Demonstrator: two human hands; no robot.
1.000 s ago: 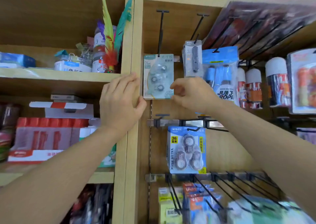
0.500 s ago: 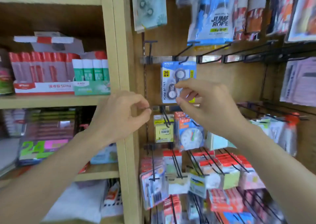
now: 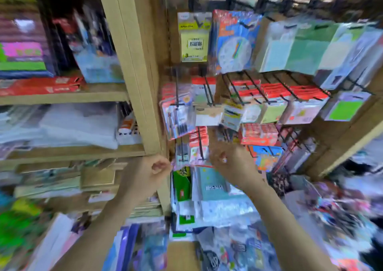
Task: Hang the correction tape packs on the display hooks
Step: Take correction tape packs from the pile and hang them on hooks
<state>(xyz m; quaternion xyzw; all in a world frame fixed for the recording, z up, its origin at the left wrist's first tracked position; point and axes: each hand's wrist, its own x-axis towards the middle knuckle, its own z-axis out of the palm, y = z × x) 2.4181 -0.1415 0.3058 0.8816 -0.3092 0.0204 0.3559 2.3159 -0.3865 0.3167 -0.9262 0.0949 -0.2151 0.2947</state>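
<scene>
The view is blurred by motion and no correction tape pack shows in it. My left hand (image 3: 150, 172) is curled into a fist beside the wooden upright (image 3: 134, 67) and holds nothing that I can see. My right hand (image 3: 231, 163) hovers with bent fingers in front of the lower rows of black display hooks (image 3: 236, 89), close to small red and pink carded packs (image 3: 198, 146). The blur hides whether its fingers touch or pinch anything.
Yellow sticky-note pack (image 3: 193, 40) and a clock toy card (image 3: 234, 42) hang above. Red-topped packs (image 3: 275, 103) fill the middle hooks. Wooden shelves (image 3: 68, 98) at left hold boxes and paper. Loose packets (image 3: 219, 192) pile up below my hands.
My view has swung down from the upper hooks with the hung tape packs, which have left the picture. Both hands have dropped with it, empty, to the lower hook rows.
</scene>
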